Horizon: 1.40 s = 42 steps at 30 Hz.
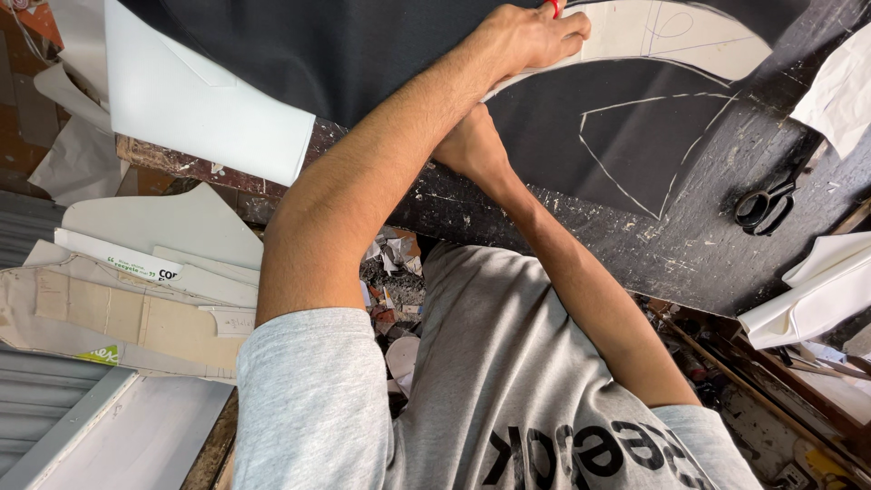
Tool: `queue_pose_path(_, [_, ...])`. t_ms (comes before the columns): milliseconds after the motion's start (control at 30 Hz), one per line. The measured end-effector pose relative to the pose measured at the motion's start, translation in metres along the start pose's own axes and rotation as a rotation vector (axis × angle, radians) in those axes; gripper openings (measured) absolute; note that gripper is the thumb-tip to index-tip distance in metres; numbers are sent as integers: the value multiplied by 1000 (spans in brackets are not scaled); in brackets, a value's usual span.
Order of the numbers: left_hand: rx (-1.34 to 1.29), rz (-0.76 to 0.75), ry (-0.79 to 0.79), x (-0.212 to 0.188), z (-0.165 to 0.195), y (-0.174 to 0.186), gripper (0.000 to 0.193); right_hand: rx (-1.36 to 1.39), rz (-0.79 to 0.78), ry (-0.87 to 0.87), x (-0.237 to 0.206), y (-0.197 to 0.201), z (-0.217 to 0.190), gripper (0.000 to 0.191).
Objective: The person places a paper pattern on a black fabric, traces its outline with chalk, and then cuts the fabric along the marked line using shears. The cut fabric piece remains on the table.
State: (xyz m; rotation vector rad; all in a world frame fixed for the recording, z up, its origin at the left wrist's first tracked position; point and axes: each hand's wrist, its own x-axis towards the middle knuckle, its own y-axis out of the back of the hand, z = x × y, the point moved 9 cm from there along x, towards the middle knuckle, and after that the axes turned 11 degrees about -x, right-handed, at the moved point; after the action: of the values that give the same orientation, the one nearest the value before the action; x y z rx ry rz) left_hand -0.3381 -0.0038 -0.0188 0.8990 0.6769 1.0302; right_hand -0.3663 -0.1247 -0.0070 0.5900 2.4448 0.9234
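White template [671,32] lies flat on dark fabric [363,54], far side of the desk [689,245].
Left hand [531,38] presses it, its grip pinching a red marker [553,7]; the right hand [472,145] is half hidden, grip unclear. If the pressure eases, the template may slide and skew the outline.

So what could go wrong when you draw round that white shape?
1. The white pattern might slip on the black cloth under the left hand, so the line from the red marker could go crooked.
2. The scissors lie close to the table's edge; a sweeping arm might knock them off.
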Motion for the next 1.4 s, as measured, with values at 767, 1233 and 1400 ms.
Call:
queue_pose_path(767, [-93,-121,14,0,-4,-14,104,193,-2,-174,-81,26,53,27])
queue_pose_path(1233, [-60,-145,-35,-9,-2,-16,115,-135,480,12,-117,105,119,9])
queue_pose_path(1400, [107,143,-118,-44,0,-10,55,-156,550,-95,-64,140,155,38])
